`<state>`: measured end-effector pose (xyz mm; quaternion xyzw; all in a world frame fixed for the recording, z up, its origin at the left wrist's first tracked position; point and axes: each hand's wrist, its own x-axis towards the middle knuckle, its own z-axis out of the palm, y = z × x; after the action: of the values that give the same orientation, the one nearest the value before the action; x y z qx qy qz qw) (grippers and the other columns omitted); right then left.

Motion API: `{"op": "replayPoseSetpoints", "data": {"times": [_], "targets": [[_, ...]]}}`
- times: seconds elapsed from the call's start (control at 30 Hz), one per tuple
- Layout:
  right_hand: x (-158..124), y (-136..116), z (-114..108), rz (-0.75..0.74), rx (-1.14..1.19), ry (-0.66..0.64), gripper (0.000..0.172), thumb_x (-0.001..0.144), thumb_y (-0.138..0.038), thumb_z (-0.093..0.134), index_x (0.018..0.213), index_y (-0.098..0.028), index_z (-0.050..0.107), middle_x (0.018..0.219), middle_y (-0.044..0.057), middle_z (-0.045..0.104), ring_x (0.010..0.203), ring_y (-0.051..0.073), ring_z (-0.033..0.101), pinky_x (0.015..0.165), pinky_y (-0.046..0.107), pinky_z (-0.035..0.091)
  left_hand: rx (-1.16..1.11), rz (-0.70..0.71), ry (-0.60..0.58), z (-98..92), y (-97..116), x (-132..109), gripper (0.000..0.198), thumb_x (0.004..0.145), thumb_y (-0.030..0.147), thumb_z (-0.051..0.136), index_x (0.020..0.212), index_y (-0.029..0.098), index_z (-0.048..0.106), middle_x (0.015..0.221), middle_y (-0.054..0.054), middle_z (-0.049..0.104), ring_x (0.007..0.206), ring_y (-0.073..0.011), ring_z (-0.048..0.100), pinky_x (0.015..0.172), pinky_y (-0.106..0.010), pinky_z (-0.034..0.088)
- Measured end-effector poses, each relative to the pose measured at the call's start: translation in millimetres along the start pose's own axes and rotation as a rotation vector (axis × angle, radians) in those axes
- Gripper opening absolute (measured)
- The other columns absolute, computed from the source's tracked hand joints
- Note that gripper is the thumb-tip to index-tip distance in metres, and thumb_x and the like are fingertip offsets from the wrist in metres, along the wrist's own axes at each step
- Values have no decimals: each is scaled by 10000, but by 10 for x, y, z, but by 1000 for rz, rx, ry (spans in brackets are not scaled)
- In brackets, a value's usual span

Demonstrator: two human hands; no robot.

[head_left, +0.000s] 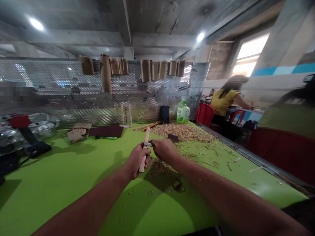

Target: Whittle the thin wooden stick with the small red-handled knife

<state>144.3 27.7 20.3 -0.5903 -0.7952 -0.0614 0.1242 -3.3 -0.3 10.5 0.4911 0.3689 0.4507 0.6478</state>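
Observation:
My left hand (pixel 136 160) grips a pale wooden stick (pixel 144 152) upright, with its upper end rising above my fist. My right hand (pixel 163 150) is just beside it, pinching a small knife (pixel 149 144) with a bit of red at its handle. The knife's metal blade lies across the stick and touches it. Part of the handle is hidden by my fingers. Below my hands, a scatter of wood shavings (pixel 157 167) lies on the green table (pixel 73 183). A larger heap of shavings (pixel 179 131) lies farther ahead.
A perforated metal screen (pixel 98 95) stands behind the table, with brown paper sleeves (pixel 145 69) hanging along it. A green-capped bottle (pixel 183 112), carved sticks (pixel 126 114) and a dark sanding sheet (pixel 106 131) stand ahead. Glass bowls (pixel 41 126) sit left. A co-worker in yellow (pixel 223 101) sits right.

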Motion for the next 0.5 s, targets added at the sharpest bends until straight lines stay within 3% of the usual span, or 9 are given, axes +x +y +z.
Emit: {"op": "replayPoseSetpoints", "data": {"times": [0.27, 0.5], "targets": [[37, 20, -17, -2, -66, 49, 276, 931, -243, 407, 998, -215, 673, 891, 93, 738, 804, 209, 683, 686, 262, 425, 122, -37, 91, 105, 61, -77, 265, 812, 242, 515, 1069, 192, 476, 522, 100, 401, 367, -60, 323, 337, -162, 260], [168, 185, 16, 94, -91, 74, 281, 914, -223, 419, 977, -206, 692, 922, 108, 734, 861, 217, 678, 737, 274, 435, 166, -110, 65, 201, 123, -210, 446, 866, 205, 462, 1310, 173, 426, 514, 91, 406, 375, -68, 301, 347, -166, 248]]}}
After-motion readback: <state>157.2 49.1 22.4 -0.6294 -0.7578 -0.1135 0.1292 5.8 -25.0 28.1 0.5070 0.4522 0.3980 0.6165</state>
